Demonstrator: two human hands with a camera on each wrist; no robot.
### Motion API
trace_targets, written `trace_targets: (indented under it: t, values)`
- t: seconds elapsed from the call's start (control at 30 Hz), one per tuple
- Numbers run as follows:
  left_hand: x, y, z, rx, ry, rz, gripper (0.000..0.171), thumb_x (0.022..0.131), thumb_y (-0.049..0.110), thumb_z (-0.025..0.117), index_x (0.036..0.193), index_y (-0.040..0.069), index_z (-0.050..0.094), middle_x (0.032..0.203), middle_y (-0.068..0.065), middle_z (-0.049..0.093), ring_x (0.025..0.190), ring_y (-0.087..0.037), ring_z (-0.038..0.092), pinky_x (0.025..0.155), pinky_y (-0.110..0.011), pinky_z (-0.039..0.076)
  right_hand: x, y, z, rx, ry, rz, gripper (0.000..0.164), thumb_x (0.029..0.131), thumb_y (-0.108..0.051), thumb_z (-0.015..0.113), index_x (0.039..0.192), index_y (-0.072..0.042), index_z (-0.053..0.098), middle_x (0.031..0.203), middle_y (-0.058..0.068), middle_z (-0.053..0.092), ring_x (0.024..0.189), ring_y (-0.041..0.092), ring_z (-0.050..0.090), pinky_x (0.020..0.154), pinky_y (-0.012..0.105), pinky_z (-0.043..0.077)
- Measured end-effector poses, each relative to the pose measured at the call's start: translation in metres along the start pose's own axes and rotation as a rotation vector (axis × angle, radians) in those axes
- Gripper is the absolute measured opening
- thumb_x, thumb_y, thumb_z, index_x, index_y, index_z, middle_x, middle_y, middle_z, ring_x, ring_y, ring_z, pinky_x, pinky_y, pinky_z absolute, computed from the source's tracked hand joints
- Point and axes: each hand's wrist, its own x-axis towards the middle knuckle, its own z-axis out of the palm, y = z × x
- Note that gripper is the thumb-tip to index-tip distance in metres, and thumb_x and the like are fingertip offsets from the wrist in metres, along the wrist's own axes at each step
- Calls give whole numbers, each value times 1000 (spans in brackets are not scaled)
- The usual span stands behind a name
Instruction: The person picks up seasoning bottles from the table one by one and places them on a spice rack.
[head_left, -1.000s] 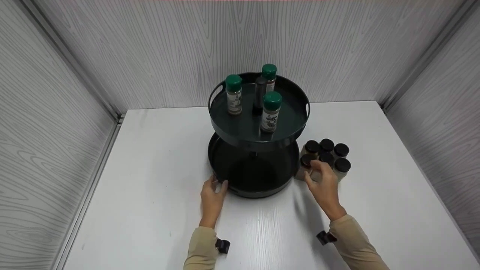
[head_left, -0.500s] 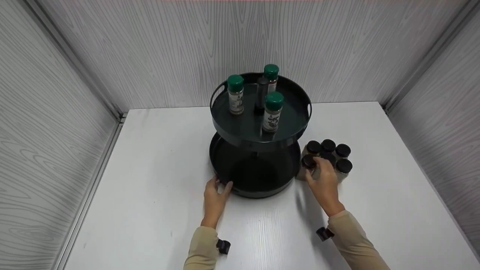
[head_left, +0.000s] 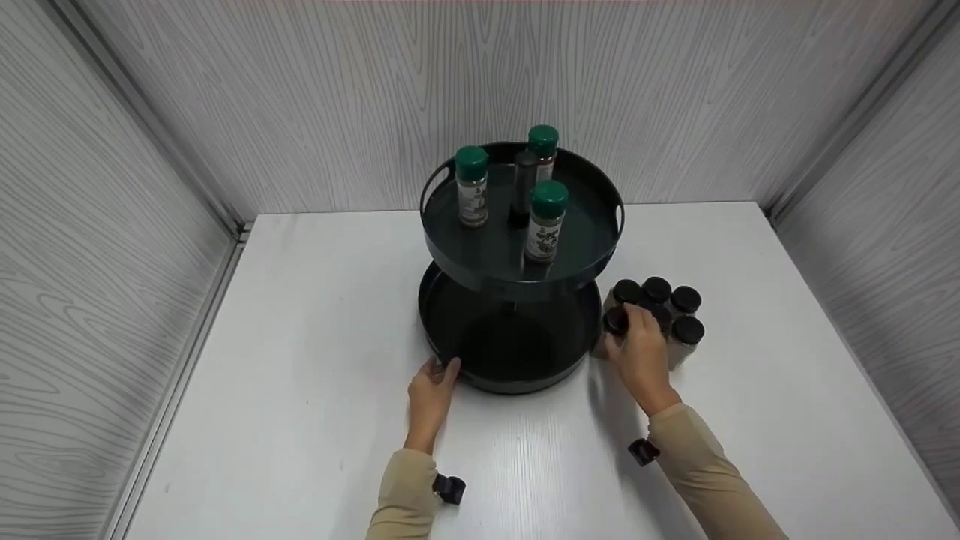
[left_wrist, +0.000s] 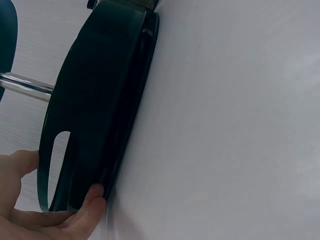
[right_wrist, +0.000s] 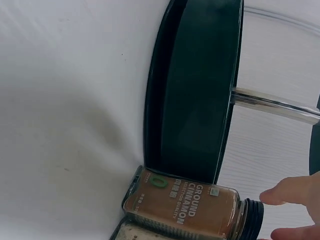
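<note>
A dark two-tier round tray stand [head_left: 517, 281] stands on the white table. My left hand [head_left: 430, 401] holds the front left rim of its lower tray [head_left: 517, 386]. In the left wrist view, the thumb lies at the top edge beside a handle slot and the fingers press the outer wall [left_wrist: 100, 100] near the base. To the right of the stand, my right hand [head_left: 643, 360] is at the black lid of a jar of ground cinnamon [right_wrist: 185, 205]. One fingertip reaches the lid's edge; another stands slightly apart from it. The jar stands upright against the lower tray.
Several more black-lidded jars [head_left: 686, 330] stand close behind and right of the cinnamon jar. On the upper tray [head_left: 581, 232] stand three green-capped spice bottles [head_left: 544, 232] around a dark centre post [head_left: 523, 184]. Grey wood-grain walls [head_left: 375, 97] bound the table.
My right hand has moved slightly up and left, its fingers coming closer round the front left jar's lid. My left hand stays at the lower tray's rim.
</note>
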Motion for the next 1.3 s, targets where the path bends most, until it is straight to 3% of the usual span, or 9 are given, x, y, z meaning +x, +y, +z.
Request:
trace_targets:
  t: [0.3,0.6,0.97,1.3]
  values:
    - [-3,1,3,57,-41,-26,79,92,47,60,141,-11,38,115,-22,67,107,-32,66,96,-46,53,10,-4,0,-38,-93,34,45,76,2,71,116,16,55,113,33,60,106,49,59,91,56,51]
    - [-3,1,3,12,-41,-42,69,93,44,60,135,-9,47,105,-18,70,93,-22,70,90,-40,56,15,-3,1,-63,-134,33,39,75,3,69,110,15,58,107,32,62,101,49,59,87,57,52]
    - [0,1,2,-33,-49,-72,75,94,46,57,140,-11,39,109,-19,71,102,-28,70,98,-44,54,11,-3,1,-48,-120,26,37,73,7,67,108,15,60,105,31,61,99,47,59,85,57,53]
    - [4,3,-4,-77,-49,-71,71,95,41,58,138,-13,40,103,-20,71,93,-24,71,93,-37,58,5,-5,-2,-25,-65,-20,35,67,9,70,101,14,63,101,29,64,94,47,61,84,56,53]
